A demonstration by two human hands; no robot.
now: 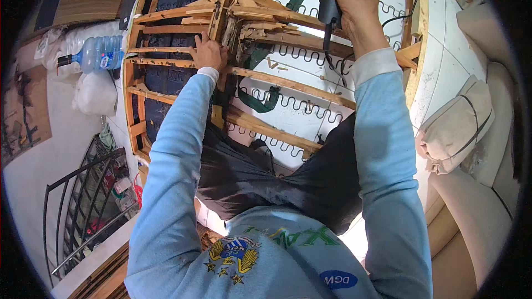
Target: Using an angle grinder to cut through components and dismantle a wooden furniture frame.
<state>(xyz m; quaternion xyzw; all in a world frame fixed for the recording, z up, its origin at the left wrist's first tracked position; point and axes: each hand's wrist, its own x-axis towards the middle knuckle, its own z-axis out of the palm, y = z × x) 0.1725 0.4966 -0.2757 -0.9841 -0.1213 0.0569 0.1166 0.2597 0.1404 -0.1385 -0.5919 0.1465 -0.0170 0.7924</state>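
Note:
My left hand [208, 53] rests with its fingers spread on the central beam of a wooden sofa frame [219, 16], beside thin wooden slats. At the top right, my right hand [357, 2] grips a bright green and black corded power tool [330, 6]; its upper part is cut off by the picture's edge. A black cord hangs down from the tool. Splintered wood [270, 33] lies along the broken rails between my hands. Zigzag springs [291, 101] and a dark green webbing strap [259, 106] show beneath and between the rails.
Large plastic water bottles [95, 54] and a white bag [95, 95] lie left of the frame. A black metal railing [79, 211] stands at the lower left. Beige upholstered cushions [482, 104] are on the right. Wood chips [276, 65] lie on the white tiled floor [447, 29].

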